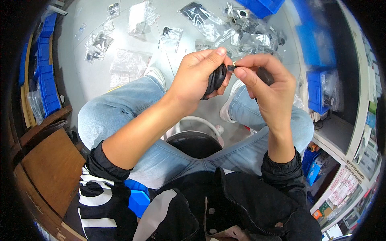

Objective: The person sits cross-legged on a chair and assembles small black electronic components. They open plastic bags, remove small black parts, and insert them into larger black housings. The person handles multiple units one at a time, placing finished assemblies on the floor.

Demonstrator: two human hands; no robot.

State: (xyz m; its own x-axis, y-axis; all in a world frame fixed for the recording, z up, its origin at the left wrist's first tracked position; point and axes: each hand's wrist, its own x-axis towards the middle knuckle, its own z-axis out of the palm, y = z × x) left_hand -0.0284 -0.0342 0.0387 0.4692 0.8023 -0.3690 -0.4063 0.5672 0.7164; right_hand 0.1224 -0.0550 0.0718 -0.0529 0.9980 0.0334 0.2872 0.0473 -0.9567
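Above my knees, my left hand is closed around a black, rounded object with a ridged edge; its exact kind is hidden by the fingers. My right hand pinches a small, dark, plug-like piece between thumb and forefinger. That piece points toward the left hand, close to the black object; I cannot tell whether the two touch. A dark rounded thing shows behind the right thumb, partly covered.
Clear plastic bags of small parts lie about the floor ahead. Blue bins line the left side, and another blue bin stands on the right by a shelf. A black stool seat is between my legs.
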